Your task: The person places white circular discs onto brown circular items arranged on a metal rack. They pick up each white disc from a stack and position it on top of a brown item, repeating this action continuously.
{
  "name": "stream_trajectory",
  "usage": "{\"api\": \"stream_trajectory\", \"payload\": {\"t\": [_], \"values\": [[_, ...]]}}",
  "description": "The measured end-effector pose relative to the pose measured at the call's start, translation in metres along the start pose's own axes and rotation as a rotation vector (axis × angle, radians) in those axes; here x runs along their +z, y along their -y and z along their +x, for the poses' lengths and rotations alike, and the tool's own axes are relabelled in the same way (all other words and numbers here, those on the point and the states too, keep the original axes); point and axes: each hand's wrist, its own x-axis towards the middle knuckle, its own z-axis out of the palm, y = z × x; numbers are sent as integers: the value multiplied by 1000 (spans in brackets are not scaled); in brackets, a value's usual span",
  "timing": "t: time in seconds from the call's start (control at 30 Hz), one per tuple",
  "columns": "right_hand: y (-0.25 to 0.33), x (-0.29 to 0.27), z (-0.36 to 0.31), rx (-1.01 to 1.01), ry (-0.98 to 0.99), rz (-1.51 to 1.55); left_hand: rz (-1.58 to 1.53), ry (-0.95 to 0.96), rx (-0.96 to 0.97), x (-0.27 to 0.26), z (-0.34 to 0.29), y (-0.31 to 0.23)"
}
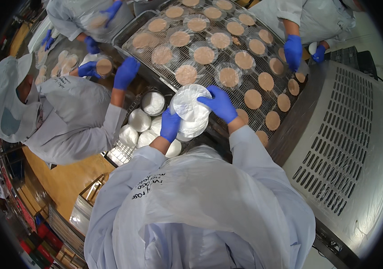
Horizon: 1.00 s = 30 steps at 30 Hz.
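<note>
Since the white disc stack (193, 112) looks light, floppy and easily creased, its rim seems the best hold: the left hand (170, 126) and right hand (220, 104) pinch its left and right edges, near the patties (228, 77).

My hands meet at the stack of white round sheets (190, 107), both in blue gloves. My left hand (170, 125) grips its left edge, fingers pointing up and away from me. My right hand (220, 105) closes on its right edge, thumb side over the top face. My bare wrists (236, 124) show below the gloves, and my pale-sleeved forearms (253, 148) angle inward toward the stack from nearer my body.
</note>
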Motion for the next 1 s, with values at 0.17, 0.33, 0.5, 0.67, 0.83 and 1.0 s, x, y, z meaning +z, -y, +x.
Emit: {"api": "stream_trajectory", "payload": {"t": [0.17,0.33,0.5,0.67,0.83,1.0], "values": [[-9,-4,-2,74,9,274,12,-40,-3,17,-6,-21],[6,-2,-3,112,53,-4,-73,-57,-77,14,-2,-15],[-4,2,-1,-83,-170,-141,-4,-83,-108,4,-10,-26],[-14,-101,47,169,-249,-385,7,-96,-152,5,-19,-44],[-56,-152,78,-27,-644,-776,1,-93,-201,6,-19,-33],[-44,-97,61,136,-192,-853,20,-119,-190,8,-21,-29]]}}
